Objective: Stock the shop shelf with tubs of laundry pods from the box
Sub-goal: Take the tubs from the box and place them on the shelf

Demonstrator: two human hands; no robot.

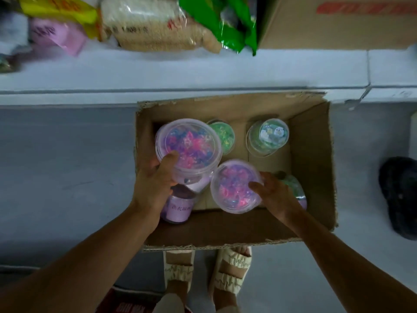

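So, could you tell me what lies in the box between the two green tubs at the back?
In the head view, only bare cardboard floor of the box shows between the left green tub and the right green tub.

Both forearms reach up from the lower frame corners. Left hand [155,181] curled, thumb on top, gripping. Right hand [274,193] curled, fingers pinching, mid-frame.

Bare box [309,159] floor between green tubs [268,137]; pink tubs [188,145] crowd left.
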